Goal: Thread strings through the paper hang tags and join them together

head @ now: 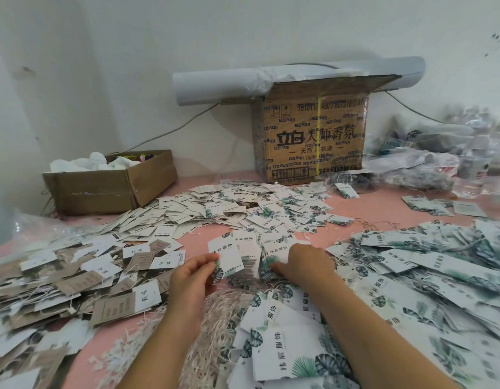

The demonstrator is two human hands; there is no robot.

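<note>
Cardboard boxes (pixel 108 186) (pixel 313 136): two; left hand (pixel 192 276) pinches one tag (pixel 227 258), right hand (pixel 305 262) another.

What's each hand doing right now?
Left hand: pinching a leaf-print tag.
Right hand: on a bunch of tags, thumb against them; whether it grips cannot be told.

Both bare forearms rise from the bottom edge toward the frame's centre. The left hand (pixel 191 279) pinches a hang tag (pixel 227 258) between thumb and fingertips. The right hand (pixel 306 265), back upward, points its thumb leftward; its fingers are hidden.
</note>
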